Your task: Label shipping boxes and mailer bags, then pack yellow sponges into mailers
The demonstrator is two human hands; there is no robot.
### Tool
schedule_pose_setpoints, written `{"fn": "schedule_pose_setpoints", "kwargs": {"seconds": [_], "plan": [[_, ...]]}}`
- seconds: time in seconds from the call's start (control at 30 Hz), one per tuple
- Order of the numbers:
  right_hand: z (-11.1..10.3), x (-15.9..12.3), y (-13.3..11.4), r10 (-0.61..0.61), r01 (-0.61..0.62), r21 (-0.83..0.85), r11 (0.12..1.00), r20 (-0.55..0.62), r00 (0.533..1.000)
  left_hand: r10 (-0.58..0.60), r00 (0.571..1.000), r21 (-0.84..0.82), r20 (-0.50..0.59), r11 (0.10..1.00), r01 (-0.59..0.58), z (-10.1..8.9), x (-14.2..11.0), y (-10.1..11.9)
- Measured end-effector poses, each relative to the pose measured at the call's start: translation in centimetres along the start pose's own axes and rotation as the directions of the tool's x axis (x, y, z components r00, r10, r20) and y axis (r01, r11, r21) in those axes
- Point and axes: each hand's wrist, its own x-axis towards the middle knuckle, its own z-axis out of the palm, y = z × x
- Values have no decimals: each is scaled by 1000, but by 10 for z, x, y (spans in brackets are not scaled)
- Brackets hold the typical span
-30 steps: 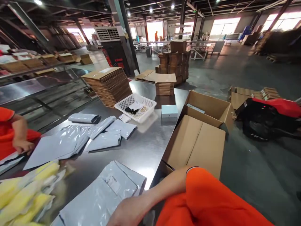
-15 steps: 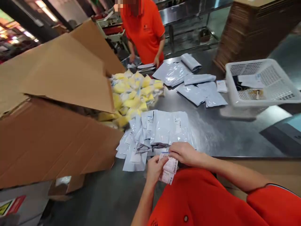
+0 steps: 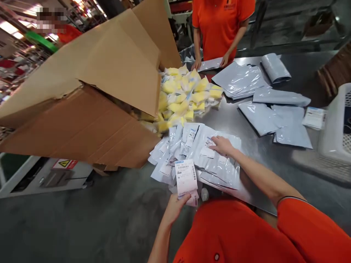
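My left hand (image 3: 175, 209) is closed around a small stack of white shipping labels (image 3: 185, 178), printed with barcodes, thumb on the lower edge. Over the pile of pale grey poly mailer bags (image 3: 226, 171), my right hand (image 3: 223, 145) pinches the right edge of another shipping label (image 3: 207, 148), which lies against the top bag. Whether this label is stuck down, I cannot tell. Other bags in the pile carry labels of their own, one (image 3: 191, 137) just to the left.
A large open cardboard box (image 3: 117, 128) leans at the left, with yellow-and-white packets (image 3: 186, 95) spilling beside it. More mailer bags (image 3: 274, 117), a label stack (image 3: 314, 117) and a white basket (image 3: 336, 128) lie right. A co-worker (image 3: 216, 31) stands across the metal table.
My right hand has left the stack and moved up onto the mailer bags with a label. My left hand holds the remaining labels lower down. The view has swung right to left across the table.
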Motion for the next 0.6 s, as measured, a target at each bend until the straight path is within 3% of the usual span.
{"fn": "schedule_pose_setpoints", "kwargs": {"seconds": [0.1,0.17,0.27,0.4,0.5,0.6], "plan": [[10,-9,-10,136,-144,-202,969,-52,989,6,999,-34,-40,999,-8,5,-11,4],[13,-15,-17,151,-179,-202,963,-146,978,-2,1000,-17,-22,1000,1,8,-13,6],[30,-19,-33,23,-41,-82,996,-208,978,14,1000,17,15,1000,-14,15,-11,11],[52,-20,-56,-35,34,-26,999,-65,997,73,996,-9,42,997,-73,24,-6,23],[32,-27,-66,-120,134,183,974,-86,989,94,993,-1,70,996,-94,29,-5,28],[-7,-38,-74,-370,274,579,768,52,928,68,993,-17,101,998,-67,32,-6,28]]}}
